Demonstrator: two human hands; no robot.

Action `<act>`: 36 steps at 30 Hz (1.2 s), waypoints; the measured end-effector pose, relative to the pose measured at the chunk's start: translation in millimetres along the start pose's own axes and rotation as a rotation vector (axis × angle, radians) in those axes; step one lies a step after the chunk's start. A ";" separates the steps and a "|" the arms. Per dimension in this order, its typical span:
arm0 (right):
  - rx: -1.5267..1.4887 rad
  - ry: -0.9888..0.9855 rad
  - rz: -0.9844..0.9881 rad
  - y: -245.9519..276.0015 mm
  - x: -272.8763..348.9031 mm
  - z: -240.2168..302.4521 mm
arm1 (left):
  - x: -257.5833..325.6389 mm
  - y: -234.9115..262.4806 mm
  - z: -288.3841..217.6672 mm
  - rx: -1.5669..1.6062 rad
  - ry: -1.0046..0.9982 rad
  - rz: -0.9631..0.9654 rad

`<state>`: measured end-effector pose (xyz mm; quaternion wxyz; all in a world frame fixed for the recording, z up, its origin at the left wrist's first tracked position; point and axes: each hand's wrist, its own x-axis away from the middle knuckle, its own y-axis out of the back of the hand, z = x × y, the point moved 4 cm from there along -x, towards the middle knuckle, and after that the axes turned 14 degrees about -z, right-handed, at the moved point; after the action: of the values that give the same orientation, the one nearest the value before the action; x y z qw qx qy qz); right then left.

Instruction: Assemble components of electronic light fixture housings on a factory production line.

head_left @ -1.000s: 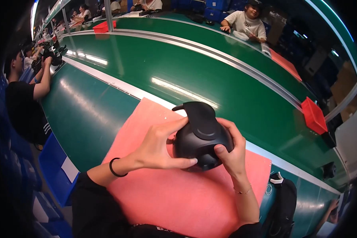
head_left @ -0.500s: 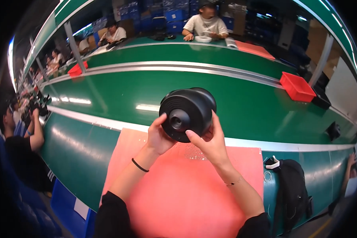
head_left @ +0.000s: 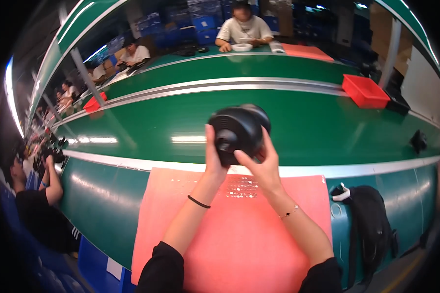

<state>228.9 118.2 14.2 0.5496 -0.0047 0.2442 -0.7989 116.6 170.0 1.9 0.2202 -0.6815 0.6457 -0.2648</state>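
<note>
Green conveyor belts run past the bench; a black rounded housing (head_left: 239,131) is held up above its pink mat (head_left: 239,239), pinched between left hand (head_left: 213,158) and right hand (head_left: 261,163). Small loose parts (head_left: 242,186) lie below, seemingly unfitted; inspection looks midway.

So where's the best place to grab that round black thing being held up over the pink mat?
Probably by its curved sides, one hand from each side, as both hands do now: left hand and right hand cup the round black housing from below. Its rounded body offers no handle, so opposing palms seem steadiest.
</note>
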 end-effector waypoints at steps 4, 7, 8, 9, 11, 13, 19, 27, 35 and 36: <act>-0.201 -0.378 -0.068 12.8 -8.3 -36.5 | 6.3 21.2 26.3 0.033 0.271 0.045; -0.421 -0.713 -0.287 44.8 -15.4 -63.7 | 2.8 40.0 66.8 0.014 0.243 -0.094; -0.517 -0.761 -0.260 43.0 -16.1 -65.4 | 7.7 43.2 65.6 0.049 0.294 -0.020; -0.436 -0.762 -0.290 46.8 -16.7 -63.1 | 10.1 45.0 64.7 0.045 0.273 0.015; -0.309 -0.725 -0.242 53.0 -18.4 -56.6 | 10.2 42.1 53.8 -0.146 0.198 0.105; -0.293 -0.772 -0.281 46.4 -13.6 -55.3 | 8.1 48.4 52.4 -0.103 0.190 0.056; -0.104 -0.736 -0.082 21.0 15.2 -60.2 | 10.6 45.8 51.2 -0.020 0.336 0.164; 0.371 -0.124 0.171 -5.2 44.6 -48.5 | 18.2 39.8 43.3 -0.338 0.020 0.054; 0.389 -0.074 0.177 -1.4 45.0 -50.0 | 16.8 36.8 49.7 -0.332 -0.074 0.062; 0.379 -0.083 0.175 -1.3 46.2 -50.2 | 17.2 37.6 49.3 -0.318 -0.096 0.054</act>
<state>195.7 97.3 -41.6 0.6177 0.0871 0.0659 -0.7788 120.1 148.1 -58.6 0.1471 -0.7022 0.6862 -0.1203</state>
